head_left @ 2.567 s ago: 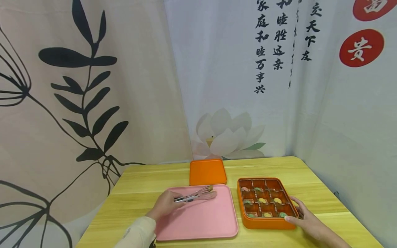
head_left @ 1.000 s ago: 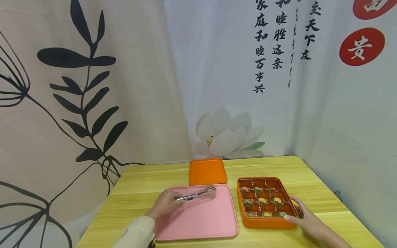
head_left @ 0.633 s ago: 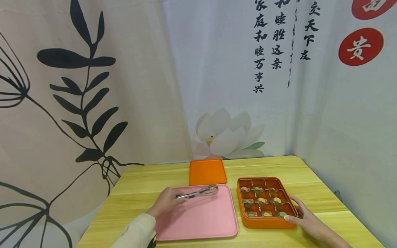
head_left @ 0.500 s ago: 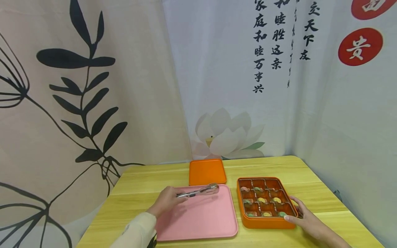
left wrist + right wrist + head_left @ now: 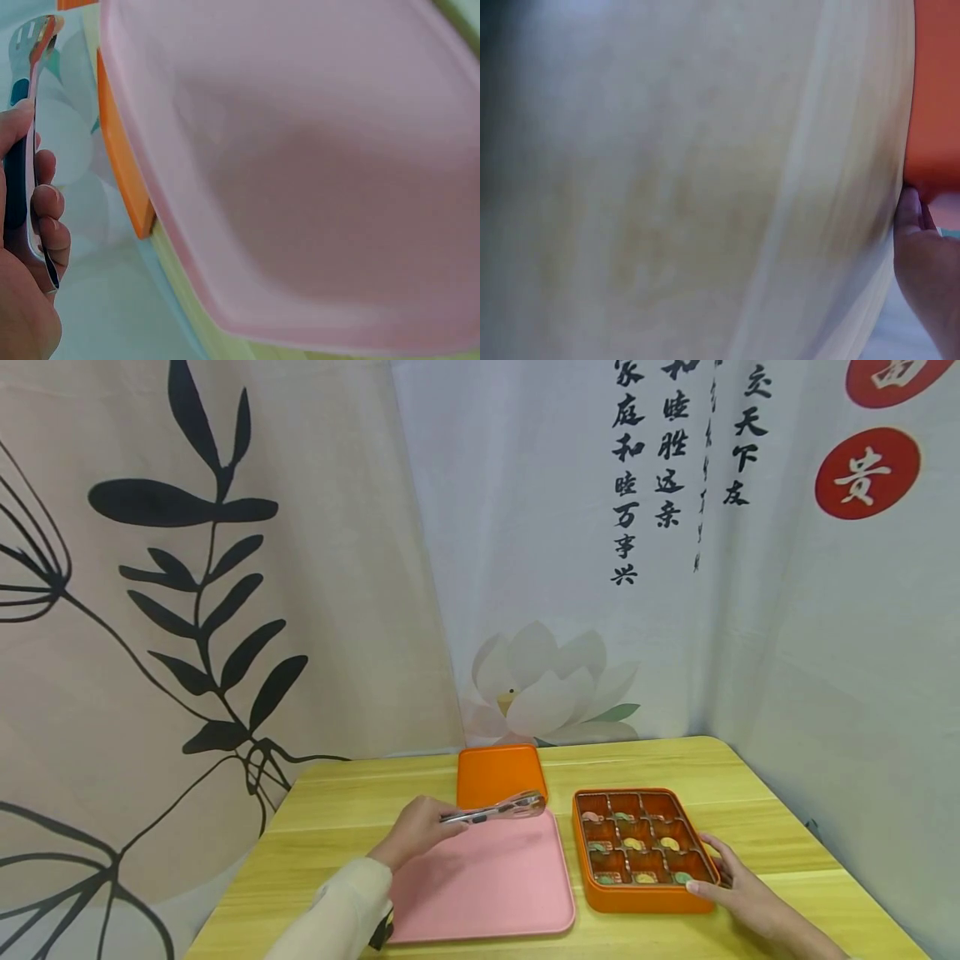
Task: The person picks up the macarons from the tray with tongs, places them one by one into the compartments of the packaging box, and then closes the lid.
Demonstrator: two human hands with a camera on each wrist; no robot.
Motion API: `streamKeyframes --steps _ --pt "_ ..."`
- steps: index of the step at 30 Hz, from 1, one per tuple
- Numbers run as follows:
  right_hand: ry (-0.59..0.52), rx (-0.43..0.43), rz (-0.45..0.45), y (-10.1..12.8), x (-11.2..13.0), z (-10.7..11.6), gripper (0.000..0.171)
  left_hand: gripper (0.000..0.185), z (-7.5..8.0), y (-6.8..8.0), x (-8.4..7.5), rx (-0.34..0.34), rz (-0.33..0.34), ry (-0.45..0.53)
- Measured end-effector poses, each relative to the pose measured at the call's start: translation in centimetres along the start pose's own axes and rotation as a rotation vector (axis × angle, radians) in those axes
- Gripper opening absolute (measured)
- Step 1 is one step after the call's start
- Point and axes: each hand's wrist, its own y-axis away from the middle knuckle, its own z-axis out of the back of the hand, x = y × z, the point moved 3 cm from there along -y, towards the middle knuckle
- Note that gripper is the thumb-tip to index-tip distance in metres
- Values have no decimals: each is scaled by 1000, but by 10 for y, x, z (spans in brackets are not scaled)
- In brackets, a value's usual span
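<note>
My left hand (image 5: pixel 420 828) grips a pair of metal serving tongs (image 5: pixel 491 812) above the far part of a pink tray (image 5: pixel 487 893). In the left wrist view, the thumb and fingers wrap the handle of the tongs (image 5: pixel 30 172); an orange-gold patch shows at their slotted tip, and I cannot tell if it is a held piece or a reflection. On the right, my right hand (image 5: pixel 742 897) holds the near right corner of an orange box (image 5: pixel 648 903), thumb at the front rim and fingers along its side. Small pink, green and yellow pieces (image 5: pixel 633 843) lie in its brown divided insert.
An orange lid (image 5: pixel 498 772) lies behind the pink tray, on the wood-grain table (image 5: pixel 337 802). A printed curtain (image 5: pixel 360 568) hangs close behind the table. The box stands just right of the tray, with a narrow gap between them.
The left hand has lifted the tongs and moved them away from me and rightwards, toward the lid. Their arms have drawn together since the oldest frame. The right hand and box have stayed put.
</note>
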Motion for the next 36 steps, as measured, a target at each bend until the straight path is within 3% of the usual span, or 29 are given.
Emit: streamKeyframes --steps 5,14,23,30,36 --pt "4 -3 1 -1 -2 0 83 10 -3 -12 -12 10 -38 -27" --pt "0 -8 15 0 -2 0 84 20 -12 -34 -34 -13 -140 -96" --pt "-6 -3 1 0 -2 -1 84 24 -28 -55 -57 18 -120 -75" --pt "-1 -11 8 1 -3 -1 86 12 -44 -72 -77 35 -126 -32" --pt "-20 -14 19 -1 -4 -3 84 15 -58 -82 -94 52 -110 6"
